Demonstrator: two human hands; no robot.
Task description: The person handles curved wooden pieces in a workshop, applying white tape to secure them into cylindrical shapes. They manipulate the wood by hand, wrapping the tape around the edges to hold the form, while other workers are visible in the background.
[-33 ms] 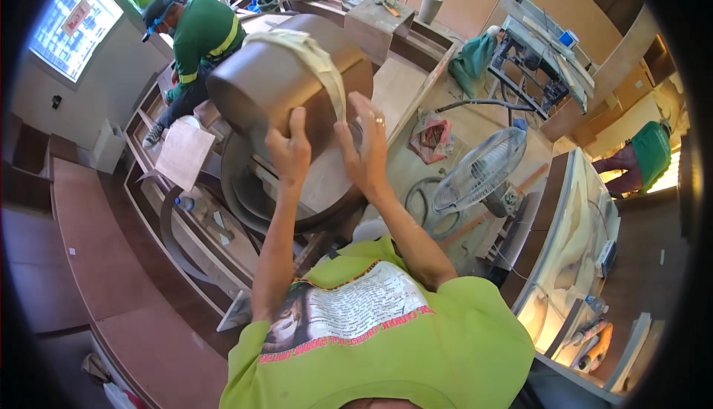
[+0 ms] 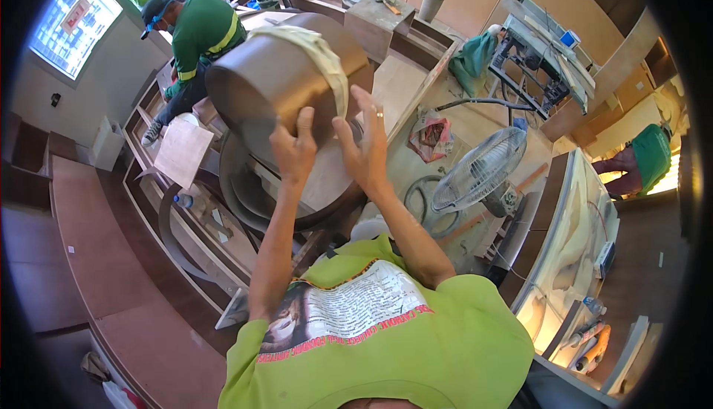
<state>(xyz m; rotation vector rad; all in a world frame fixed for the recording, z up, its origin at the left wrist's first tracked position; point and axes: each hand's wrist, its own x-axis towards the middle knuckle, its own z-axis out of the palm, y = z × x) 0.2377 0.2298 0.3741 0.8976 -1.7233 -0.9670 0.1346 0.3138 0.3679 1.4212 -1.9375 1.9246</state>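
A large cylindrical form (image 2: 286, 82) faced in smooth brown laminate is tilted on its side, its curved wall glossy and its upper rim wrapped in a wrinkled cream strip (image 2: 319, 56) that looks like masking tape or edge banding. It lies above a round brown panel (image 2: 297, 186) of similar finish, with further curved brown pieces stacked under that.

The left hand (image 2: 295, 149) is laid flat on the lower curved wall of the cylinder, fingers together and extended, gripping nothing. The right hand (image 2: 366, 141) is open with fingers spread, palm against the cylinder's end just below the cream strip; a ring shows on one finger. Both forearms rise from a lime-green printed shirt (image 2: 379, 335).

Surroundings: a pedestal fan (image 2: 479, 171) with a wire guard stands on the dusty floor to the right, a coiled hose (image 2: 431, 201) beside it. A table saw (image 2: 535, 52) stands further back. A person in a green shirt (image 2: 197, 34) crouches at upper left near curved brown cabinet framing (image 2: 160, 216). Another person in green (image 2: 650, 153) is at the right edge.
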